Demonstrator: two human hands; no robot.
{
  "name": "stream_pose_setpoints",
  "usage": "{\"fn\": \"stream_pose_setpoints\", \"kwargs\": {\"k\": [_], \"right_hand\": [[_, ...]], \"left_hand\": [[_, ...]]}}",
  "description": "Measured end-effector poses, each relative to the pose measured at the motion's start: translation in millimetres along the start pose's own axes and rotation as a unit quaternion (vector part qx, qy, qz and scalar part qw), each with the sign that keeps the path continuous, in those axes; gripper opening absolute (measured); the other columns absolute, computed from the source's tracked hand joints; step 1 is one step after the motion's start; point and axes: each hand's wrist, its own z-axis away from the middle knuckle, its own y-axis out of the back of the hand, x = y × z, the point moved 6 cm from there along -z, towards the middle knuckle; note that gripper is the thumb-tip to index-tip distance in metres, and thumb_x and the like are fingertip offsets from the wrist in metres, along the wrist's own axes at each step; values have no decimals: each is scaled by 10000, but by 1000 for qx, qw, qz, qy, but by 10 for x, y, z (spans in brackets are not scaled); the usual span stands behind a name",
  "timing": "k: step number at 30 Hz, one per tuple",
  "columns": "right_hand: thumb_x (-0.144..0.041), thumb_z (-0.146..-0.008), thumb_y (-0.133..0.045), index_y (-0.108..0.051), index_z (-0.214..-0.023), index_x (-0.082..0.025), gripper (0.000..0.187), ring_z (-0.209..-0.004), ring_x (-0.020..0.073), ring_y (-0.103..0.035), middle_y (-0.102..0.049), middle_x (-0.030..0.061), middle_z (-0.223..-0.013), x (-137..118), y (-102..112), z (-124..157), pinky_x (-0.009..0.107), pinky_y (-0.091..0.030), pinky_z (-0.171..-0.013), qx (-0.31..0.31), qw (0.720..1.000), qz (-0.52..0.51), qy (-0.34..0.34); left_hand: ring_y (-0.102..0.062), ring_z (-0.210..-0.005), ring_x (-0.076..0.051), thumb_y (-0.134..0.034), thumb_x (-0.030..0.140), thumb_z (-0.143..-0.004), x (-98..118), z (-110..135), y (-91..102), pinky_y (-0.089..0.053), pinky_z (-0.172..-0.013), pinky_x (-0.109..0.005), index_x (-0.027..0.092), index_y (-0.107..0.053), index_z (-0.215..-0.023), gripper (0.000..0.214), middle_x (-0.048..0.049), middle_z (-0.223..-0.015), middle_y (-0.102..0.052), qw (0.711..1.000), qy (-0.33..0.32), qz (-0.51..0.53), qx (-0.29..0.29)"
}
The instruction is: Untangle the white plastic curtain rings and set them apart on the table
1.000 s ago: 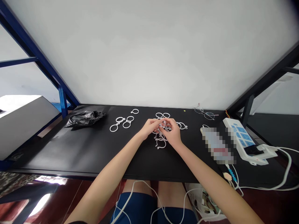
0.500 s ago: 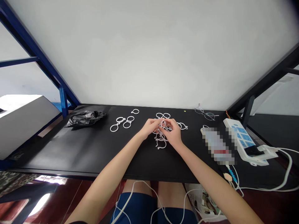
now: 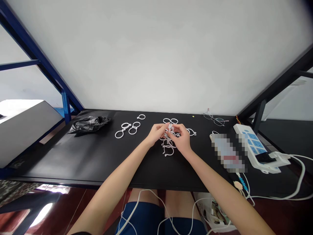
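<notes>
Over a heap of white plastic rings, my left hand and my right hand come close together. Between their fingertips is one white plastic ring, pinched from both sides; the fingers cover part of it. Some rings of the heap stick out beyond the hands: open ones toward me, two round ones behind, and others right of my right hand. Farther left on the black table lie several more white rings, some touching one another, and a single ring lies behind them.
A crumpled black plastic bag lies at the left. To the right are eyeglasses, a phone with a blurred screen and a white power strip with cables. A white wall stands behind the table.
The ring between my fingertips has turned slightly, so its small clasp end points up more. Both hands stay in nearly the same place.
</notes>
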Motion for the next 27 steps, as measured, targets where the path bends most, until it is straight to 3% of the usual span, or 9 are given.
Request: {"fn": "stream_pose_setpoints", "kwargs": {"k": [5, 8, 11, 23, 27], "right_hand": [[-411, -709, -758, -620, -946, -232, 327, -817, 192, -625, -621, 29, -878, 6, -15, 1, 377, -558, -778, -1, 999, -25, -32], [-438, -709, -751, -619, -915, -228, 323, -787, 180, -617, -624, 27, -860, -11, -43, 7, 357, -556, -748, -15, 997, -54, -47], [-439, -700, -756, -615, -880, -228, 312, -771, 173, -619, -633, 25, -858, -22, -80, 14, 343, -551, -735, -31, 993, -88, -66], [-437, -623, -807, -595, -812, -224, 355, -713, 170, -628, -635, 5, -771, 82, -176, 29, 340, -558, -693, -53, 966, -204, -148], [-413, -619, -815, -597, -807, -222, 345, -724, 169, -634, -640, 2, -765, 96, -195, 34, 337, -557, -705, -64, 960, -224, -156]], "left_hand": [[-466, -574, -73, -550, 479, -858, 212, 94, 58, -412, -529, -191, 151, -633, -827, 340, -6, -708, -560, 976, -151, -132, 82], [-497, -622, -77, -586, 415, -852, 300, 143, 28, -422, -532, -191, 163, -670, -850, 266, -41, -853, -595, 952, -227, -190, 84], [-513, -640, -80, -617, 369, -839, 333, 165, -10, -454, -549, -198, 173, -697, -869, 214, -47, -871, -578, 939, -268, -202, 68], [-563, -715, -113, -586, 354, -860, 265, 107, -5, -400, -485, -185, 170, -720, -841, 228, -66, -893, -599, 958, -223, -175, 37], [-579, -733, -129, -604, 338, -847, 238, 72, -2, -428, -532, -207, 165, -725, -810, 215, -63, -858, -611, 969, -207, -137, 22]]}}
